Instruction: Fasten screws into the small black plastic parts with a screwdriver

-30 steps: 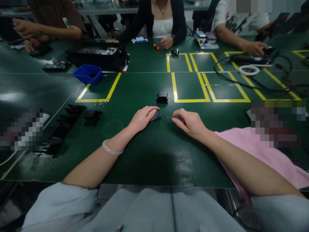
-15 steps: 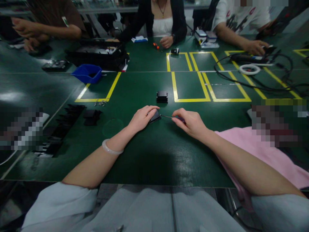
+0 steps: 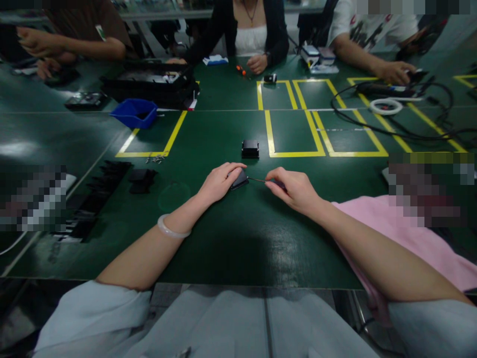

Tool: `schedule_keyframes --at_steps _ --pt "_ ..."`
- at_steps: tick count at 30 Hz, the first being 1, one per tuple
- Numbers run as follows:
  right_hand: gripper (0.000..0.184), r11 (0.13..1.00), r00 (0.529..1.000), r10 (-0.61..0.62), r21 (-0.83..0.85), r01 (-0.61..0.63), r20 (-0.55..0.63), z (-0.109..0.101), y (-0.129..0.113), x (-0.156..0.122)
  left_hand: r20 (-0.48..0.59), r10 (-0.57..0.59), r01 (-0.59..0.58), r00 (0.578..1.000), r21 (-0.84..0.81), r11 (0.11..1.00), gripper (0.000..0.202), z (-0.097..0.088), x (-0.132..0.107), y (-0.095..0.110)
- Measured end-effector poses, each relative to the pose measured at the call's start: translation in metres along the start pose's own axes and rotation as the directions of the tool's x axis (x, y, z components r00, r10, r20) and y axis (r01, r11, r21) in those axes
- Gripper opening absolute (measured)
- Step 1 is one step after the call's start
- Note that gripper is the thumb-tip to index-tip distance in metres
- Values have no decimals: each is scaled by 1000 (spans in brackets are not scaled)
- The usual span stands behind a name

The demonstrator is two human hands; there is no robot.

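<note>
My left hand (image 3: 223, 180) is closed over a small black plastic part (image 3: 239, 181), holding it down on the green table. My right hand (image 3: 294, 188) grips the dark handle of a screwdriver (image 3: 257, 179), whose thin shaft points left. The tip meets the right side of the black part, at a small bright spot that looks like a screw. Just beyond my hands sits a similar black block (image 3: 250, 148) with bright ends. Most of the screwdriver's handle is hidden in my right fingers.
To the left lie a row of black parts (image 3: 95, 199), another black piece (image 3: 141, 180) and several small screws (image 3: 155, 158). Farther off are a blue bin (image 3: 136, 113) and a black case (image 3: 149, 84). A pink cloth (image 3: 395, 233) and cables (image 3: 402, 127) lie right. Co-workers sit opposite.
</note>
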State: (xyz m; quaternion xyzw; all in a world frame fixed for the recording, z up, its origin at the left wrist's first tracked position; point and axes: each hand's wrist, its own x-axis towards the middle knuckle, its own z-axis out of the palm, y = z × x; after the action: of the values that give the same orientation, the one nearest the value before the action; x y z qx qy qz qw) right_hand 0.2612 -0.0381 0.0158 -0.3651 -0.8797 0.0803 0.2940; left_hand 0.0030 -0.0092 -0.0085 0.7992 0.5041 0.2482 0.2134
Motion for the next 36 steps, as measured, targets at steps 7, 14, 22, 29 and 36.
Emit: schedule_keyframes --at_steps 7,14,22,29,36 --pt "18 999 998 -35 -12 35 -59 1 -1 -1 4 -6 6 1000 0 1000 45 0 0 1" --pt "22 1000 999 -2 -12 1 -48 2 1 0 1 0 0 1000 -16 1000 45 0 0 1" --pt "20 999 997 -34 -14 33 -73 2 0 -1 -2 -2 2 1000 -17 1000 45 0 0 2" --pt "19 998 997 -54 -35 53 -55 0 0 0 -6 -3 3 1000 -4 1000 45 0 0 1" --pt "18 999 998 -32 -14 32 -48 1 -1 0 -4 -2 2 1000 0 1000 45 0 0 0"
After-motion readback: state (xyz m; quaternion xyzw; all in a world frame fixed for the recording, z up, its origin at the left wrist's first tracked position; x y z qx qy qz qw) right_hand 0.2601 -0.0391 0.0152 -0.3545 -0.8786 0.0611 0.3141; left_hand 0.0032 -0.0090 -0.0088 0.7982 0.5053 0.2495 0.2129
